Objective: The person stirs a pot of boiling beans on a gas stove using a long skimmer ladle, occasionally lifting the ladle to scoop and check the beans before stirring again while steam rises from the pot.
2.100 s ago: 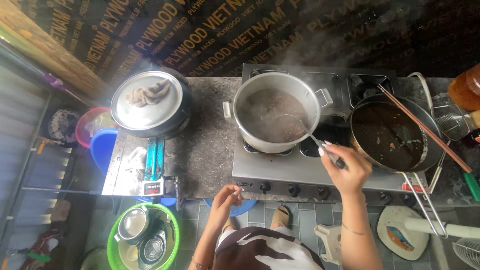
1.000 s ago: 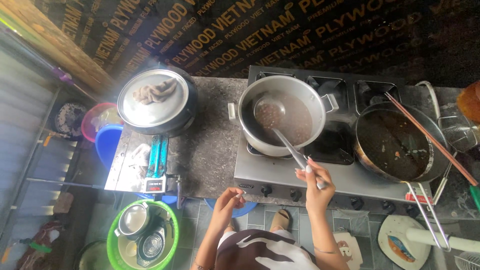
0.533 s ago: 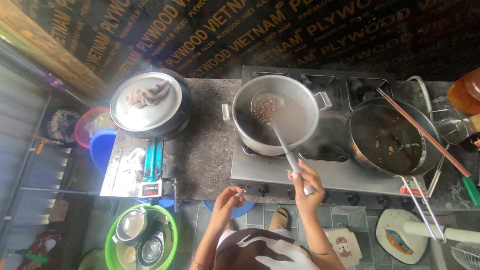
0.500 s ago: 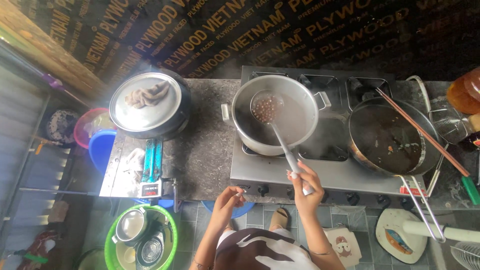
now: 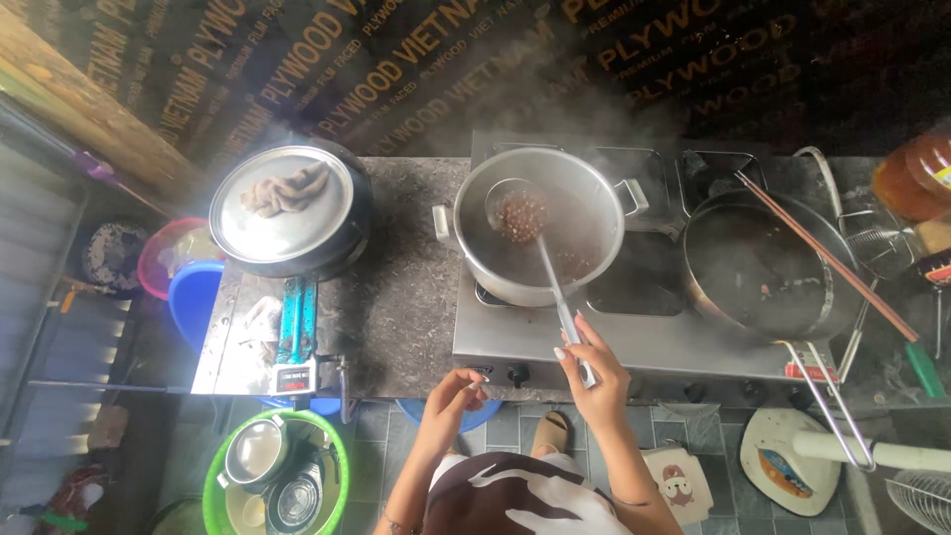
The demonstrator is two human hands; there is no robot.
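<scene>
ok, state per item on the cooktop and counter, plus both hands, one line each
silver pot: uncovered, steaming, dark liquid inside
ladle: lifted above the liquid, bowl full of dark beans
right hand: closed in a grip on the ladle handle
left hand: empty, loosely curled at the counter edge
wok: uncovered, dark inside
chopsticks: laid across the wok
lidded pot: covered, cloth lying on the lid
</scene>
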